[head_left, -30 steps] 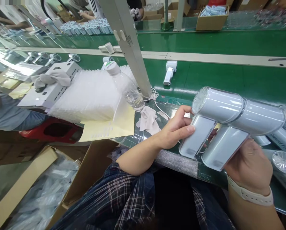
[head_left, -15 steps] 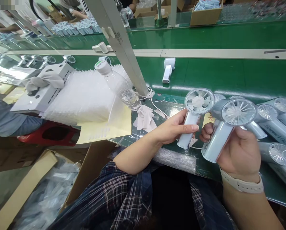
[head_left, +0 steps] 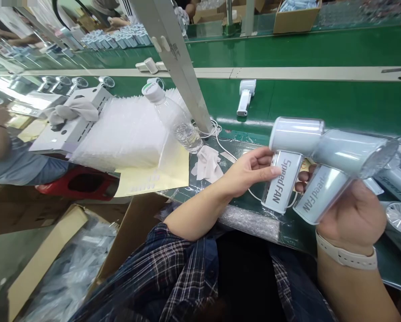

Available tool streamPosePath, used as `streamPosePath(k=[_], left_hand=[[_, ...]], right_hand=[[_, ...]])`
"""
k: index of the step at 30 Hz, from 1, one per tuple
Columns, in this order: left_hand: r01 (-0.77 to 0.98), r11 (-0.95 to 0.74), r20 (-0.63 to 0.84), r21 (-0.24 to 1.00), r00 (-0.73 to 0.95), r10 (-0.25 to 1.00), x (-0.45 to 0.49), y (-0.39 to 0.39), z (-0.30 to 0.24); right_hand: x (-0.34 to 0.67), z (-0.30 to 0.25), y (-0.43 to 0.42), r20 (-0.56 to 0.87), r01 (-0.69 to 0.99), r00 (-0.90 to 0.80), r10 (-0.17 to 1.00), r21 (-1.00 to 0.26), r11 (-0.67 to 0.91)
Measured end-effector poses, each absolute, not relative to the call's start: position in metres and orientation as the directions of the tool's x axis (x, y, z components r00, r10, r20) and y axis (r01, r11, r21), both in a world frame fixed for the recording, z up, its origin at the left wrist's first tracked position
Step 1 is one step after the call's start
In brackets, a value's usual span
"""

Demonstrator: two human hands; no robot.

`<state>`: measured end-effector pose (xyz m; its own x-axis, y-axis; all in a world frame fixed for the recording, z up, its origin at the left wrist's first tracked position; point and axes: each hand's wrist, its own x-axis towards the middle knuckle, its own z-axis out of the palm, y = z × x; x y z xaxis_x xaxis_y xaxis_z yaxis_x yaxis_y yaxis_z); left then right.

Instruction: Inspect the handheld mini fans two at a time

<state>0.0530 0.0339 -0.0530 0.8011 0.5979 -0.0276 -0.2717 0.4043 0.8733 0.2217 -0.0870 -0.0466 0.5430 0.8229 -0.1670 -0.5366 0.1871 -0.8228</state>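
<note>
My left hand (head_left: 250, 173) is closed on the handle of a pale blue handheld fan (head_left: 283, 181), thumb across its front. A second handheld fan (head_left: 328, 192) of the same colour is gripped by my right hand (head_left: 358, 212), which wears a white wristband. Both fans stand nearly upright with "Speed FAN" lettering facing me, and their heads look to touch side by side. The right fan's head points right. More handheld fans (head_left: 400, 219) lie in a pile on the table beyond my right hand.
A single fan (head_left: 245, 98) lies on the green belt (head_left: 297, 96). Left of my arm are a tilted water bottle (head_left: 177, 118), crumpled tissue (head_left: 207, 163), a stack of clear sleeves (head_left: 120, 129) and a slanting metal post (head_left: 177, 58). An open carton (head_left: 49, 255) stands below.
Both fans have been turned in my hands, so their lettered sides now show instead of their round grilles. My hands have shifted slightly right in view.
</note>
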Motion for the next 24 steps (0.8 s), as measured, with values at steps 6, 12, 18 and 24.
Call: streamPosePath(k=[6,12,18,24], left_hand=[[-0.259,0.382,-0.015,0.887,0.810,0.586,0.056,0.036,-0.059],[-0.197,0.389,-0.099,0.900,0.778,0.621,0.057,0.036,-0.059],[-0.167,0.334,-0.079,0.928,0.787,0.612,0.056,0.038,-0.054],[-0.138,-0.009,0.114,0.990,0.779,0.617,0.053,0.037,-0.056]], right_hand=[[0.218,-0.054,-0.082,-0.165,-0.487,0.613,0.773,-0.849,0.206],[0.218,-0.059,-0.082,-0.162,-0.463,0.629,0.760,-0.864,0.199],[0.216,-0.057,-0.086,-0.188,-0.457,0.647,0.738,-0.871,0.178],[0.214,-0.046,-0.100,-0.010,-0.227,0.671,0.741,-0.955,0.193]])
